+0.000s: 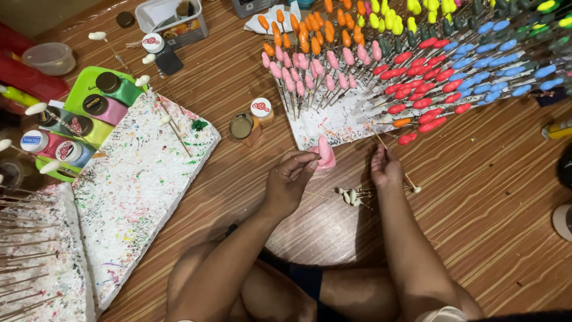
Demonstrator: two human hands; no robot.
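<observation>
While the person sat cross-legged on the wooden floor (488, 197), a white foam board (333, 122) bristling with pink, orange, yellow, red, blue and green pieces on sticks lay just ahead of both hands, and a paint-spattered foam slab (134, 191) with paint jars (95, 107) lay to the left. The left hand (289, 182) curled its fingers around a pink piece (325, 154) at the board's near edge. The right hand (386, 170) pinched a thin stick (381, 143), with a small bundle of white-tipped sticks (351, 195) on the floor between the hands.
</observation>
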